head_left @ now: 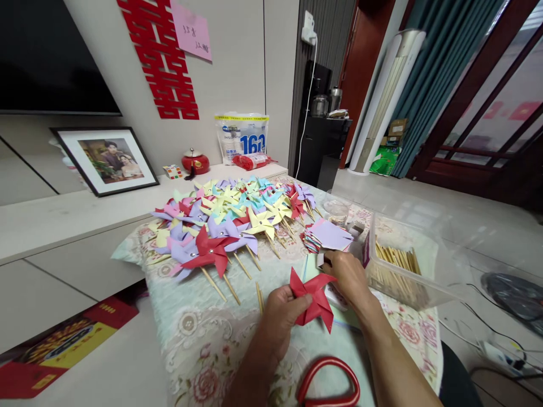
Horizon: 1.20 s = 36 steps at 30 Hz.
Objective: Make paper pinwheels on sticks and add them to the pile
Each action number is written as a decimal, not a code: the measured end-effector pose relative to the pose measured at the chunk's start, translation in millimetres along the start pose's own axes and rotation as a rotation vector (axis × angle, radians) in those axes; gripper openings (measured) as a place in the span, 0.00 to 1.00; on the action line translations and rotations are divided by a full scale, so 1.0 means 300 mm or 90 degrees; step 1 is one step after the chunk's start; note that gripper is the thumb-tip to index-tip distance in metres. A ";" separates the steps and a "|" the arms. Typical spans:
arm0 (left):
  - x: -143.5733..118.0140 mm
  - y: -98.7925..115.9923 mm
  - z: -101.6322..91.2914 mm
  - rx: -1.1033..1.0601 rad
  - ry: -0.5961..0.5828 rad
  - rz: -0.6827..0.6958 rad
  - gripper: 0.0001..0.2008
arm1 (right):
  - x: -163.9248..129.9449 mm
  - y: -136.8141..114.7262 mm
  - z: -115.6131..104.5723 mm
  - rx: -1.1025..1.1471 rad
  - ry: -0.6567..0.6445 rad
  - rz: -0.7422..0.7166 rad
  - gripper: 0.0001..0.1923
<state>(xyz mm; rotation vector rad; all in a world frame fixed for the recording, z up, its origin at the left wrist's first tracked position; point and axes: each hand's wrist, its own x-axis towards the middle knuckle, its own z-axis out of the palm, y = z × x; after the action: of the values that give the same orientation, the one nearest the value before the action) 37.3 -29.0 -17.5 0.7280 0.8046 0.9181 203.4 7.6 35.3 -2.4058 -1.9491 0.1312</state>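
Note:
My left hand [282, 311] pinches a folded red paper pinwheel [316, 299] between thumb and fingers, its points spread out. Just right of it, my right hand [344, 274] is curled downward beside a small whitish piece [320, 260]; its fingertips are mostly hidden, so what they grip is unclear. Beyond that hand lies a stack of coloured paper squares [328, 234], lilac on top. Below the pinwheel, red-handled scissors [330, 380] rest near the table's front edge. Finished pinwheels on sticks [229, 226], in several colours, are heaped at the far left.
A clear plastic box [399, 282] of wooden sticks stands right of my right hand. Behind the paper stack is a round clear container [336, 212]. A floral cloth [203, 333] covers the table. A white cabinet [76, 220] runs along the wall.

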 end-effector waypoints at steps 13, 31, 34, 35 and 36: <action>-0.006 0.014 0.001 -0.021 -0.004 0.004 0.19 | -0.001 0.016 0.025 0.020 0.012 -0.013 0.13; 0.004 0.001 -0.011 -0.016 -0.004 -0.008 0.19 | 0.001 0.007 0.013 0.022 -0.012 -0.026 0.11; 0.001 0.013 -0.002 -0.017 0.012 -0.011 0.19 | -0.003 0.006 0.010 0.018 -0.005 -0.027 0.11; -0.001 0.018 0.002 -0.018 0.018 -0.014 0.19 | -0.005 0.006 0.008 0.018 -0.002 -0.028 0.11; -0.003 0.023 0.006 -0.019 0.024 -0.016 0.19 | -0.008 0.006 0.007 0.018 0.002 -0.029 0.11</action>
<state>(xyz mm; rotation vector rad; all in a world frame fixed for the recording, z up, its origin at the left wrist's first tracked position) 35.7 -27.4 -10.8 0.6743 0.8302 0.9225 204.5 4.9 33.2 -2.3417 -1.9848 0.1526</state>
